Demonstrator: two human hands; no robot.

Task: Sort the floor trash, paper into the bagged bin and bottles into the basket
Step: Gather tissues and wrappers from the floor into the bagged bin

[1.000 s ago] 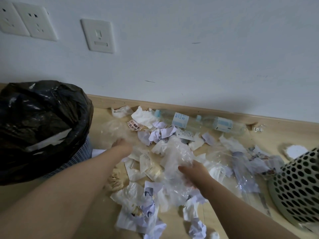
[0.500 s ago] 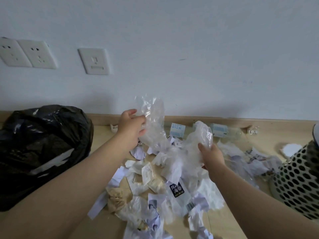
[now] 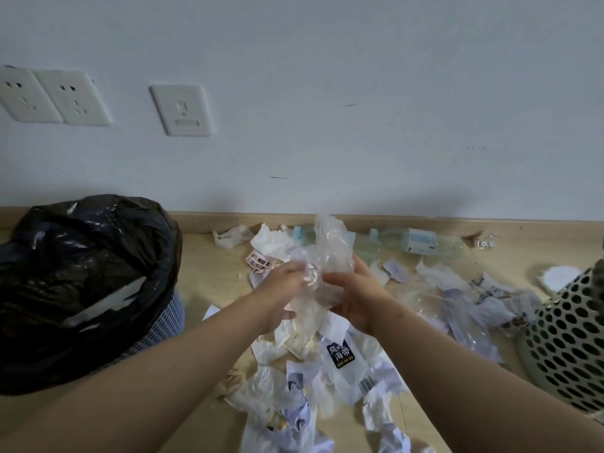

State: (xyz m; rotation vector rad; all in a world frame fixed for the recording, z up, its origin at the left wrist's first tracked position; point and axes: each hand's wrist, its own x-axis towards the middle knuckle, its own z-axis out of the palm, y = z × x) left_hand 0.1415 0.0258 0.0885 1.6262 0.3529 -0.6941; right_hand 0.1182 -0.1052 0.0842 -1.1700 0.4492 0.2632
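Gripping a crumpled clear plastic wrapper (image 3: pixel 322 256) between them, left hand (image 3: pixel 284 289) and right hand (image 3: pixel 351 294) curl fingers round it above the floor's paper scraps (image 3: pixel 294 403).

Glossy black plastic bin bag (image 3: pixel 81 273) over pale-blue lattice bin (image 3: pixel 165 325), left of left hand (image 3: pixel 284 289). Cream basket (image 3: pixel 568 338), round-hole pattern, right of right hand (image 3: pixel 356 299). Crumpled clear plastic film (image 3: pixel 327 256), between both.
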